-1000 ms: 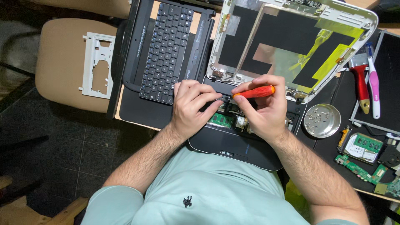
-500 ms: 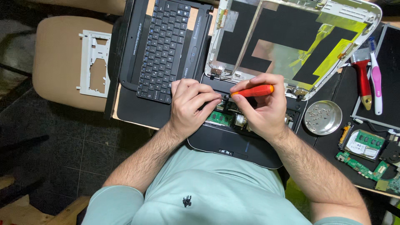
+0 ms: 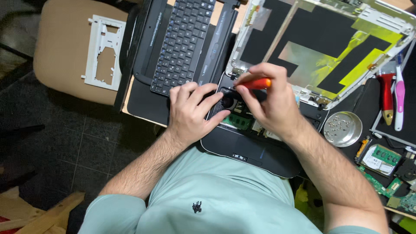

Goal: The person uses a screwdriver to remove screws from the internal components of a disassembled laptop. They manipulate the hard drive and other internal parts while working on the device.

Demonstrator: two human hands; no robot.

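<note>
An opened black laptop base [image 3: 255, 151] lies at the table's near edge, its green circuit board [image 3: 237, 121] exposed. My right hand [image 3: 271, 102] grips an orange-handled screwdriver [image 3: 255, 83], tip pointing left onto the hinge area. My left hand [image 3: 190, 108] rests with fingers spread on the base, fingertips beside a round black part [image 3: 227, 102]. The laptop's lid [image 3: 320, 47], its back covered in black and yellow foil, lies open behind my hands.
A detached black keyboard [image 3: 184, 43] lies at the upper left. A white plastic frame [image 3: 104, 52] sits on a beige chair [image 3: 56, 65]. A round metal dish [image 3: 343, 128] with screws, a red-handled tool [image 3: 385, 97], a pink tool [image 3: 398, 104] and green circuit boards [image 3: 383, 158] are at the right.
My right hand has lifted the screwdriver slightly up and away from me; my left hand stays on the base. The view has shifted a little.
</note>
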